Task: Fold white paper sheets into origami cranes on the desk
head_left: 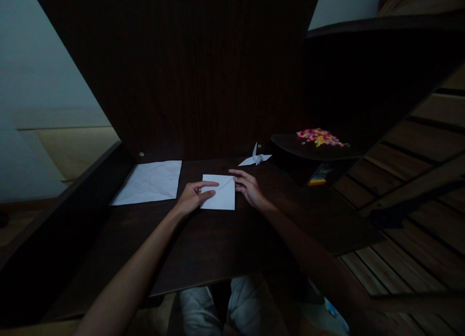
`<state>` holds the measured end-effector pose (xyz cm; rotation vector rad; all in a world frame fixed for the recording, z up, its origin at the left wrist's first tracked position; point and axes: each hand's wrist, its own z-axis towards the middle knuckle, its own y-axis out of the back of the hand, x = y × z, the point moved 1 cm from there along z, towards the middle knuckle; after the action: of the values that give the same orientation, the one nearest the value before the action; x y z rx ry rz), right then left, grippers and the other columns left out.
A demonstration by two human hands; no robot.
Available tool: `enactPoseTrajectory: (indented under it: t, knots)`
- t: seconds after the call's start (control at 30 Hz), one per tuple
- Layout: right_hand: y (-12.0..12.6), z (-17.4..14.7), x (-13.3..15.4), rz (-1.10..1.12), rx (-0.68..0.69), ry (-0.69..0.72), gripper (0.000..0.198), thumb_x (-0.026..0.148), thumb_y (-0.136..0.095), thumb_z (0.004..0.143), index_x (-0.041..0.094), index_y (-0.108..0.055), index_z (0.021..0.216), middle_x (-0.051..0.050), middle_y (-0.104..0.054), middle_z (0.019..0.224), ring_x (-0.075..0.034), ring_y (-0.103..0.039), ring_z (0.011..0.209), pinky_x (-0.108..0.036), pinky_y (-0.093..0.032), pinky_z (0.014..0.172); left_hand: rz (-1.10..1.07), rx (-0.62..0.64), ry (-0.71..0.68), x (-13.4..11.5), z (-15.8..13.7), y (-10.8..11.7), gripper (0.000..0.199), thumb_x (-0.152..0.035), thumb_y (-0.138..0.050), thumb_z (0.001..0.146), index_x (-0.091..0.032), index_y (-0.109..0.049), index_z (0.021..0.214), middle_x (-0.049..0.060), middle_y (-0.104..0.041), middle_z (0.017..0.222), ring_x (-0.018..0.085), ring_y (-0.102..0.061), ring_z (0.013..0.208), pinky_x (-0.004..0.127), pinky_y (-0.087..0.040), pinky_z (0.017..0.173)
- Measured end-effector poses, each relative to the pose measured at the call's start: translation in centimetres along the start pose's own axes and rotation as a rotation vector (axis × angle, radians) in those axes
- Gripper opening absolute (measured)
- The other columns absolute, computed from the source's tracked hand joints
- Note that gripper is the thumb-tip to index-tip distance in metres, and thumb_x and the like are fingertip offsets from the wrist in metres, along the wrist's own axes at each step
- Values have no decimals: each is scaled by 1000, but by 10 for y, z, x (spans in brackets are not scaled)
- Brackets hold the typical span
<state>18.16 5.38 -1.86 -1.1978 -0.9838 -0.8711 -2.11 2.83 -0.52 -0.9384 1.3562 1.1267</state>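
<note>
A white square of folded paper (225, 200) lies on the dark desk in front of me, with a diagonal fold line running to its upper right corner. My left hand (191, 196) holds it at the left side, thumb and index finger stretched over its top face and the other fingers curled. At the upper right corner is my right hand (249, 186), fingers apart and extended, the fingertips at the paper's edge. Just beyond the square stands a white origami crane (256, 159).
A larger creased white sheet (150, 183) lies at the left of the desk (203, 253). Small pink, red and yellow pieces (319, 137) are heaped on a low corner shelf (286, 143) at the right. A dark upright panel (181, 74) rises behind the desk.
</note>
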Motion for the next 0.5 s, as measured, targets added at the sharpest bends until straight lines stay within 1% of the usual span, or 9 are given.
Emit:
enactPoseTrajectory:
  t: [0.1,0.17,0.23,0.3,0.4,0.5]
  knots:
    - [-1,0,-1,-25,-16,25,30,25,-70,64,20,-70,93,-2,-69,81,-15,-63,73,-25,-49,59,-3,-3,-15,-2,-1,-1,48,-36,-77,61,-13,-72,103,4,-67,71,10,-50,55,21,-36,51]
    - [0,1,-2,-35,-31,36,25,26,-68,65,20,-71,89,-3,-69,82,-15,-62,72,-24,-48,59,7,-3,-19,-3,-2,-1,47,-35,-76,61,-13,-73,102,2,-64,65,9,-46,51,20,-33,49]
    - [1,2,-3,-50,-47,44,22,27,-67,66,19,-72,85,-3,-69,81,-13,-60,69,-23,-46,57,9,4,-23,-5,-3,-1,46,-34,-76,61,-13,-73,102,2,-64,63,8,-44,50,20,-32,48]
    - [1,2,-3,-63,-59,43,20,28,-65,67,18,-72,83,-3,-69,78,-12,-58,65,-22,-44,55,13,12,-28,-5,-3,0,45,-33,-76,61,-13,-73,101,2,-64,65,8,-44,51,21,-32,49]
    - [1,1,-2,-60,-57,29,23,29,-61,70,19,-72,87,-2,-67,72,-11,-57,60,-21,-42,53,24,6,-30,-4,-3,0,45,-34,-76,61,-14,-73,101,2,-65,68,9,-46,53,20,-32,48]
    - [0,-1,0,-44,-47,30,25,28,-63,67,20,-72,89,-2,-69,77,-12,-59,65,-22,-45,56,3,-15,-33,-3,-2,0,49,-35,-76,61,-14,-72,105,5,-68,75,11,-50,57,21,-36,51]
